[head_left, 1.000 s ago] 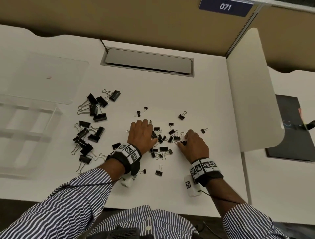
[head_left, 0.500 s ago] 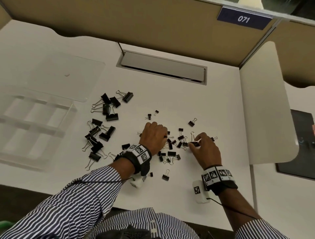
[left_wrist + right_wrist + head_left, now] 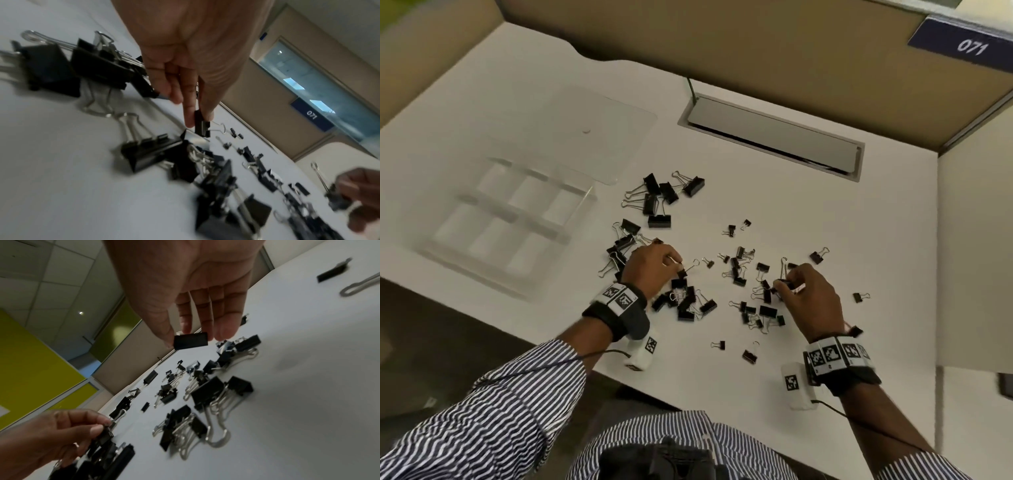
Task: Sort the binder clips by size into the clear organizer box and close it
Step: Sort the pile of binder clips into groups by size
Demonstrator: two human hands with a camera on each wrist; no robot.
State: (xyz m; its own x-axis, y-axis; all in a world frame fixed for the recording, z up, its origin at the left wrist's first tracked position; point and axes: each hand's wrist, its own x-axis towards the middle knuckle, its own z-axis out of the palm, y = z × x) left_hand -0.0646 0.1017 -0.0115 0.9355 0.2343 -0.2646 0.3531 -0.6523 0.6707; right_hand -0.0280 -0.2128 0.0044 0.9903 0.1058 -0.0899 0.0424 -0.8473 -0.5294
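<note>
Two hands over the white tabletop, each pinching one clip. Left hand grips a small black binder clip between thumb and forefinger; right hand pinches another small black binder clip.

Clear plastic organizer box sits open at 9 o'clock of the left hand, its flat clear lid at 12 o'clock of the box.

Large black binder clips cluster at 12 o'clock of the left hand, between it and the lid; more lie right against its wrist. Small black binder clips are scattered between the hands.

Grey cable-tray flap at 1 o'clock; blue "071" plate on the partition.

Left wrist view shows the thumb-finger pinch on the clip body, wire loops free. Right wrist view shows the flat black clip held clear of the tabletop, which the head view hides.
</note>
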